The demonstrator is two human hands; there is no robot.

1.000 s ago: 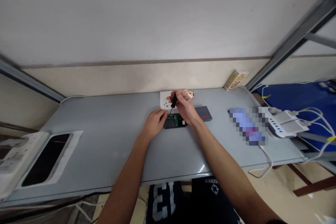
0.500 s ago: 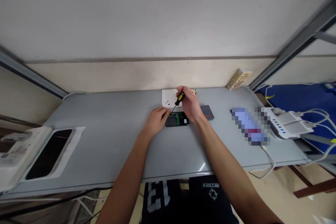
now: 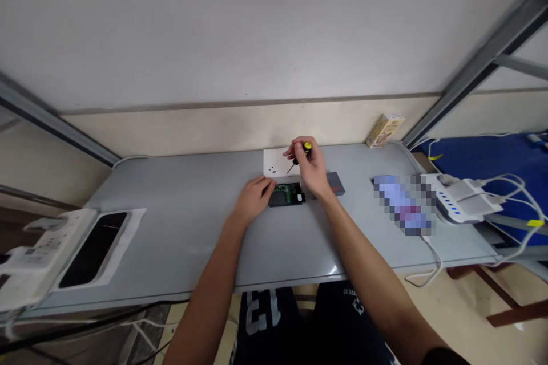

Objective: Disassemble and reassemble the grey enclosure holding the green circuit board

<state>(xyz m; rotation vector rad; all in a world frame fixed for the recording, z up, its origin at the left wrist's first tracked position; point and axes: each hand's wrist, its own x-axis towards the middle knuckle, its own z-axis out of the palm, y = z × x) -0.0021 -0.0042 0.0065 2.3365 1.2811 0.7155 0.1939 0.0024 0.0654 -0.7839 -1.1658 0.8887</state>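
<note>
On a smooth grey tabletop (image 3: 184, 199), white paper (image 3: 278, 161) is laid; over it, a slim screwdriver (image 3: 307, 147) is pinched by the right hand (image 3: 312, 168). Nearer, green circuitry (image 3: 287, 192) is seated in a flat black case (image 3: 281, 200), touched by the left hand (image 3: 256, 198), whose grip cannot be told.

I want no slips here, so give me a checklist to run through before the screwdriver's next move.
1. Screwdriver in the right hand: ok, gripped by the handle.
2. Its tip clear of the green board: ok, it points down toward the white paper.
3. Left hand at the device: ok, fingers at its left end; how firmly they press, cannot tell.
4. Dark bits kept together: ok, grouped on the paper.
5. Board covered: not ok, it lies exposed.
6. Anything caught on the tip: cannot tell, too small.
</note>
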